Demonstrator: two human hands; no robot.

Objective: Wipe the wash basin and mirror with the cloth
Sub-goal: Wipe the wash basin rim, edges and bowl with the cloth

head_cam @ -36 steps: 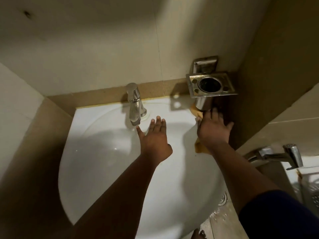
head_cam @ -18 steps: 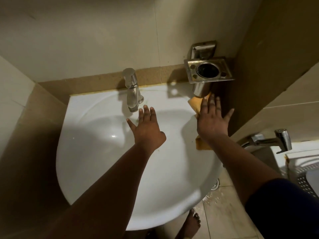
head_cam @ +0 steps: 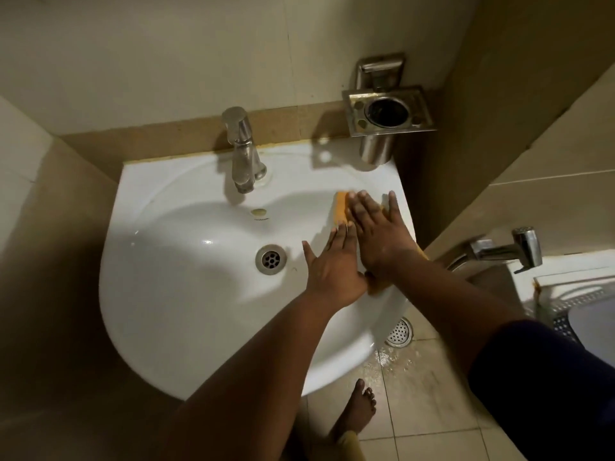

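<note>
Right hand (head_cam: 379, 234) flat, fingers straight, pressing orange cloth (head_cam: 341, 211) on wash basin (head_cam: 186, 294) right rim, left hand (head_cam: 332, 271) open beside; best keep even pressure, overlap strokes.

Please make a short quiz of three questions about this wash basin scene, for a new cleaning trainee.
1. True or false: the right hand presses the orange cloth flat against the wash basin.
2. Which part of the basin is being wiped? A) left rim B) right side C) around the drain
3. Fill in: the left hand holds ____.

Key:
1. True
2. B
3. Nothing; its fingers are straight, beside the right hand.
</note>
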